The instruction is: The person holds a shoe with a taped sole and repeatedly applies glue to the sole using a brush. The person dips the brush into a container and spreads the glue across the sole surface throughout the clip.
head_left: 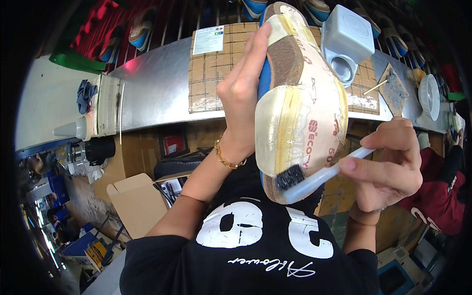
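Note:
In my left hand (241,91) is a blue-sided shoe (319,110), held up on end with its pale underside turned toward me. The fingers wrap its left edge, near the upper end. Cream and brown patches with a yellowish, shiny coating cover parts of the underside. My right hand (386,172) pinches the whitish handle of a small brush (317,183). Its black bristles touch the lower end of the shoe's underside, at the left. The lower rim there is brown.
On the metal bench (152,83) lies a cardboard sheet (211,73) under a pale plastic container (350,37). A stick rests on a stained pad (393,91) beside a white bowl (429,97). More shoes (141,35) stand on a rack behind. A person in dark red (442,184) is at right.

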Action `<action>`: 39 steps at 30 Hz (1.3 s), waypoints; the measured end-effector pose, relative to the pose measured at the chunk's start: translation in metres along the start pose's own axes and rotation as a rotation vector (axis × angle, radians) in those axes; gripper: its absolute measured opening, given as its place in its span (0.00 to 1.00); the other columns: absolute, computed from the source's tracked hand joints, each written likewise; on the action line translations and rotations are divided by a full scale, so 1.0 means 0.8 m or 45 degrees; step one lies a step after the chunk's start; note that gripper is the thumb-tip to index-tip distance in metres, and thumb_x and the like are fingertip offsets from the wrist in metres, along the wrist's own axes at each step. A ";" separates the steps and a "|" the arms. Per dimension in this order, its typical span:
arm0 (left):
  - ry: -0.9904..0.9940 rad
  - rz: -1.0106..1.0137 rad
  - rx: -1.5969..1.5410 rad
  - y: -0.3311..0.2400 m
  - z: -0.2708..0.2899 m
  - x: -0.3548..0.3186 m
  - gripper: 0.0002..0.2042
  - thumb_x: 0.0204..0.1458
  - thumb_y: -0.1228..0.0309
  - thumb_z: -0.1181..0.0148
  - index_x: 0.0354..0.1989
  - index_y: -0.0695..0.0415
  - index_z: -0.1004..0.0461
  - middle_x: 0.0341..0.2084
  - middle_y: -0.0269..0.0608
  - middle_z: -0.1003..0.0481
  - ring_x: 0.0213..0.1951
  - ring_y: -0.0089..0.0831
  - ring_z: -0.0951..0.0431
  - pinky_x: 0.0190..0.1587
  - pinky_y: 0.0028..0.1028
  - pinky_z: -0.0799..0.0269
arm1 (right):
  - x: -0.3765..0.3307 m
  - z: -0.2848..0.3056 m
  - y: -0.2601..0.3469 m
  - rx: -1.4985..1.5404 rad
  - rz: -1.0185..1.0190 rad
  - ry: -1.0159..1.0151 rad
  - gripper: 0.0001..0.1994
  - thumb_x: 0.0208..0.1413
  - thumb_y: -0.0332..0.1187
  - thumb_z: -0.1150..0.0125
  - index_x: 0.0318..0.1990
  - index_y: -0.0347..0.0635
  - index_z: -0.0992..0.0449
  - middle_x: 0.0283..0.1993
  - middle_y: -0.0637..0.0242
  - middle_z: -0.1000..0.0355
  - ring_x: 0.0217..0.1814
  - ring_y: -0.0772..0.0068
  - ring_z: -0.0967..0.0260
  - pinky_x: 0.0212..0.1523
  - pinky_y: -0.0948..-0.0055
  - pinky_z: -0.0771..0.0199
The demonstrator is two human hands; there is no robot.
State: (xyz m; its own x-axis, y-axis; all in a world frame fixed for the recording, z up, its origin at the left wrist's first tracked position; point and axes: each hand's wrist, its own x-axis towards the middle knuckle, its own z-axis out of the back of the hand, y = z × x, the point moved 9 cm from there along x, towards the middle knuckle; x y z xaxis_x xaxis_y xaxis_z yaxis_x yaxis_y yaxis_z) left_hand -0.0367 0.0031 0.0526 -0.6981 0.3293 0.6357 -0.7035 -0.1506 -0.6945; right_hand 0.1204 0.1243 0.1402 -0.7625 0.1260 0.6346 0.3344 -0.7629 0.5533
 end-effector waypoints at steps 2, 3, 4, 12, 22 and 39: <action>0.006 -0.057 0.030 -0.005 0.000 0.002 0.34 0.47 0.70 0.30 0.64 0.64 0.33 0.55 0.65 0.26 0.52 0.52 0.20 0.49 0.37 0.21 | 0.002 0.001 0.004 0.031 0.020 0.017 0.11 0.30 0.34 0.25 0.28 0.49 0.14 0.32 0.67 0.30 0.33 0.69 0.37 0.35 0.71 0.43; 0.001 -0.100 0.050 -0.006 0.000 0.003 0.34 0.47 0.70 0.30 0.65 0.64 0.33 0.55 0.65 0.26 0.52 0.52 0.20 0.49 0.37 0.21 | 0.003 0.003 -0.003 0.073 -0.094 0.009 0.11 0.31 0.34 0.25 0.28 0.48 0.14 0.32 0.66 0.30 0.33 0.70 0.37 0.34 0.72 0.43; -0.004 -0.143 0.070 -0.008 -0.001 0.004 0.34 0.46 0.71 0.29 0.65 0.63 0.33 0.55 0.64 0.26 0.52 0.52 0.20 0.48 0.37 0.21 | 0.002 0.005 -0.006 0.114 -0.210 0.000 0.11 0.32 0.33 0.25 0.29 0.46 0.14 0.32 0.65 0.30 0.33 0.70 0.37 0.34 0.73 0.43; -0.173 -0.084 0.200 0.011 0.012 0.005 0.29 0.46 0.66 0.28 0.59 0.61 0.26 0.54 0.47 0.22 0.37 0.27 0.15 0.35 0.24 0.19 | -0.013 0.000 0.035 -0.426 -0.062 -0.162 0.13 0.37 0.27 0.28 0.36 0.44 0.14 0.35 0.62 0.29 0.33 0.70 0.36 0.32 0.75 0.41; -0.059 0.232 -0.172 0.050 0.005 -0.008 0.33 0.46 0.72 0.30 0.65 0.59 0.32 0.50 0.58 0.23 0.41 0.39 0.16 0.42 0.31 0.20 | -0.007 -0.011 0.025 -0.132 -0.028 -0.110 0.21 0.25 0.28 0.24 0.35 0.60 0.11 0.33 0.72 0.31 0.32 0.74 0.35 0.36 0.74 0.40; 0.121 0.315 -0.561 0.074 -0.020 -0.013 0.31 0.49 0.71 0.31 0.65 0.54 0.30 0.45 0.44 0.17 0.32 0.22 0.16 0.33 0.23 0.19 | -0.005 -0.013 -0.016 0.122 -0.210 -0.127 0.18 0.28 0.25 0.25 0.32 0.56 0.11 0.31 0.69 0.29 0.30 0.77 0.33 0.30 0.80 0.37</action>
State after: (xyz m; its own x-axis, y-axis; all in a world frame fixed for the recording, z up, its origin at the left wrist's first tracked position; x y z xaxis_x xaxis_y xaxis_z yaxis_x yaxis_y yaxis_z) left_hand -0.0692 0.0057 -0.0008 -0.8069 0.4199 0.4155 -0.3818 0.1661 -0.9092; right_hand 0.1133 0.1268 0.1247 -0.7544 0.3097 0.5787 0.2642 -0.6638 0.6997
